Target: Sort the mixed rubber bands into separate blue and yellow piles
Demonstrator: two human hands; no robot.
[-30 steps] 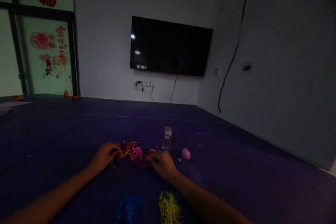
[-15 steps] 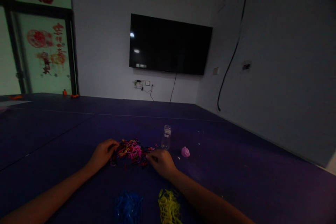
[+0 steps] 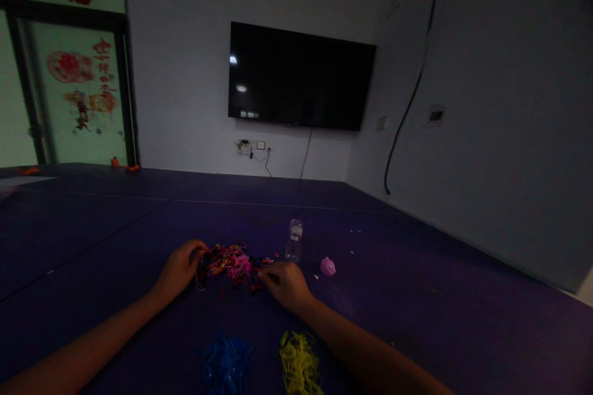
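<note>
A loose pile of small mixed-colour rubber bands (image 3: 234, 264), pink, red, orange and dark, lies on the purple surface. My left hand (image 3: 183, 265) is at the pile's left edge, its fingers bent and closed near the tips. On the right edge, my right hand (image 3: 285, 284) has thumb and fingers pinched together, low against the bands. What either pinch holds is too small and dark to tell. Nearer to me are a heap of blue rubber bands (image 3: 227, 364) and a heap of yellow rubber bands (image 3: 300, 363), with neither hand on them.
A clear bottle (image 3: 294, 241) stands upright just behind my right hand. A pink crumpled-looking piece (image 3: 327, 266) lies to its right, with small white scraps nearby. The purple surface (image 3: 417, 296) reaches to the walls. A television (image 3: 301, 77) hangs ahead; a black cable (image 3: 407, 111) dangles at right.
My left hand has shifted very slightly up at the pile's edge, its fingers a little differently bent. My right hand stays pinched in nearly the same place.
</note>
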